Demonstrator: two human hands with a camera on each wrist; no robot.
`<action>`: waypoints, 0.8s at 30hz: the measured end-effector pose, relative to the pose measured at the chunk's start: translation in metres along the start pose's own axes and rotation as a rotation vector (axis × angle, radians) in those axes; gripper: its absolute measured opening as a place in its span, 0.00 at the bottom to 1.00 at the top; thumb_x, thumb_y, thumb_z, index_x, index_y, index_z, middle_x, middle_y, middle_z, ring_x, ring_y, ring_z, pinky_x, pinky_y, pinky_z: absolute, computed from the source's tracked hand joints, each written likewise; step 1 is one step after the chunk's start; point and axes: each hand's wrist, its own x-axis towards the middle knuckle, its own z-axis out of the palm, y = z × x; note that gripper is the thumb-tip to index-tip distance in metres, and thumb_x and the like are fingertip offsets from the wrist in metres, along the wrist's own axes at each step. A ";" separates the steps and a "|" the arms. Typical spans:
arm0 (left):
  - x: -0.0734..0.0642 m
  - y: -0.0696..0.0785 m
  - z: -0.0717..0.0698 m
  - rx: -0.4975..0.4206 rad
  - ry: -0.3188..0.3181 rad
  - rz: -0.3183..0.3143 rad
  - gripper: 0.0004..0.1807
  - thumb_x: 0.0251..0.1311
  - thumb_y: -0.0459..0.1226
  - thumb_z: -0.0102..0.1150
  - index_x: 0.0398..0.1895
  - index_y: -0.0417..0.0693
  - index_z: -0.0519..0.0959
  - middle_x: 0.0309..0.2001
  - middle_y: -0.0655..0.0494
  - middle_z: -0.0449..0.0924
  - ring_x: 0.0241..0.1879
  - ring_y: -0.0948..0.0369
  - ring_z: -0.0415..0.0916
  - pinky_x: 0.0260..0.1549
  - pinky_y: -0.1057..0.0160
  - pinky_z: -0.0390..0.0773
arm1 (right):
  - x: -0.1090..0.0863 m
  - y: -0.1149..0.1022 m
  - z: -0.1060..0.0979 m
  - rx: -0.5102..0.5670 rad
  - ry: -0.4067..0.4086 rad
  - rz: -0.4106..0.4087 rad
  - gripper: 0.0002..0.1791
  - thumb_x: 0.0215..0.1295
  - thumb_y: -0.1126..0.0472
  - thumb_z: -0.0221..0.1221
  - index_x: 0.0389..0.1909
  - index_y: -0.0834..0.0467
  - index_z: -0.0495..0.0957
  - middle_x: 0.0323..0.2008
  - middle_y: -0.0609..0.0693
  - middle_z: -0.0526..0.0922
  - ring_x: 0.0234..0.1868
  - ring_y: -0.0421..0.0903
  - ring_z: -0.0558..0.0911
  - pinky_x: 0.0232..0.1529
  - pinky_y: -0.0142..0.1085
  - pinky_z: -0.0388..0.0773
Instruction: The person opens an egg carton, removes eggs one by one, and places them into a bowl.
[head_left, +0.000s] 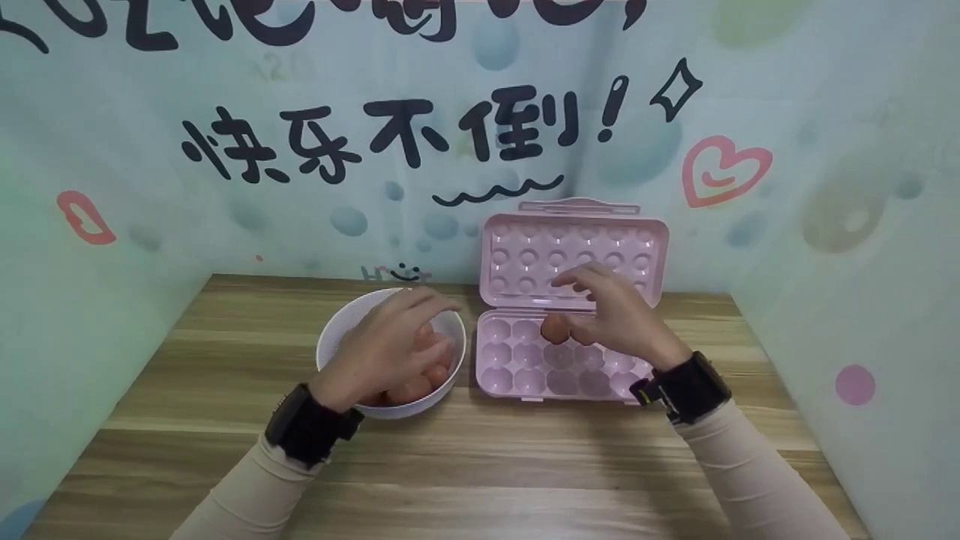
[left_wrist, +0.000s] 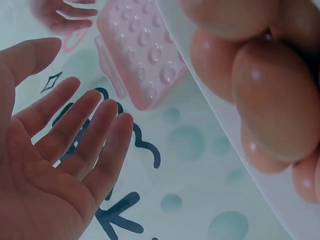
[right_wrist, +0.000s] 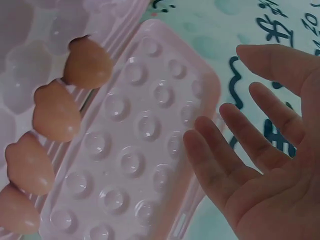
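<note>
My left hand [head_left: 386,341] hovers over a white bowl [head_left: 327,341] that holds several brown eggs [left_wrist: 275,100]. Its fingers are spread and nothing lies in the palm, as the left wrist view shows. Above a pink egg carton [head_left: 495,379], my right hand [head_left: 619,315] hangs with loose fingers and an empty palm. A row of brown eggs [right_wrist: 57,111] sits in the carton's back cups, seen in the right wrist view. In the head view one egg [head_left: 556,329] shows beside the right thumb, and the hand covers most of the others.
The carton's dimpled lid [head_left: 517,259] stands raised against the back, its handle [head_left: 577,206] on top. Carton and bowl stand side by side on a wooden table [head_left: 465,472]. Behind it hangs a pale backdrop [head_left: 300,225] with dark lettering.
</note>
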 end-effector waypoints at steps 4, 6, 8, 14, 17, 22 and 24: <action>-0.004 0.012 0.012 0.033 -0.008 -0.008 0.23 0.67 0.41 0.69 0.65 0.52 0.82 0.62 0.51 0.82 0.64 0.52 0.78 0.63 0.47 0.79 | 0.007 0.009 0.008 -0.077 -0.070 -0.038 0.26 0.57 0.65 0.76 0.58 0.60 0.83 0.55 0.58 0.84 0.56 0.58 0.82 0.60 0.53 0.80; -0.006 0.017 0.019 0.037 -0.009 -0.006 0.24 0.69 0.44 0.69 0.66 0.53 0.81 0.64 0.51 0.81 0.65 0.51 0.77 0.64 0.44 0.77 | 0.011 0.014 0.013 -0.107 -0.104 -0.066 0.25 0.57 0.65 0.75 0.56 0.61 0.83 0.54 0.60 0.84 0.56 0.59 0.82 0.60 0.52 0.79; -0.006 0.020 0.025 0.029 0.000 0.011 0.24 0.69 0.45 0.68 0.67 0.53 0.81 0.65 0.51 0.81 0.65 0.50 0.77 0.65 0.44 0.76 | 0.014 0.017 0.019 -0.134 -0.132 -0.100 0.23 0.57 0.66 0.74 0.54 0.62 0.84 0.52 0.60 0.84 0.55 0.59 0.82 0.60 0.52 0.79; -0.006 0.023 0.045 0.020 0.029 0.046 0.24 0.68 0.45 0.70 0.65 0.51 0.81 0.62 0.50 0.82 0.63 0.51 0.78 0.63 0.47 0.78 | 0.019 0.028 0.034 -0.200 -0.185 -0.171 0.19 0.55 0.71 0.72 0.49 0.67 0.85 0.45 0.62 0.85 0.47 0.58 0.81 0.51 0.50 0.81; -0.006 0.023 0.050 0.036 0.023 0.026 0.25 0.67 0.46 0.71 0.66 0.54 0.81 0.63 0.51 0.81 0.64 0.51 0.78 0.62 0.47 0.78 | 0.020 0.030 0.039 -0.203 -0.221 -0.136 0.20 0.54 0.72 0.72 0.50 0.67 0.85 0.43 0.61 0.84 0.44 0.55 0.81 0.47 0.47 0.83; -0.006 0.024 0.052 0.068 0.012 0.010 0.25 0.68 0.48 0.69 0.67 0.56 0.81 0.65 0.53 0.81 0.66 0.53 0.77 0.63 0.47 0.78 | 0.021 0.033 0.043 -0.204 -0.256 -0.027 0.20 0.52 0.73 0.72 0.49 0.65 0.86 0.42 0.57 0.82 0.43 0.52 0.80 0.46 0.44 0.83; -0.006 0.026 0.052 0.066 0.011 0.011 0.25 0.68 0.48 0.69 0.67 0.56 0.81 0.65 0.52 0.81 0.66 0.53 0.77 0.64 0.47 0.77 | 0.022 0.033 0.044 -0.202 -0.275 0.023 0.19 0.51 0.73 0.72 0.47 0.63 0.87 0.40 0.55 0.80 0.41 0.51 0.79 0.44 0.43 0.82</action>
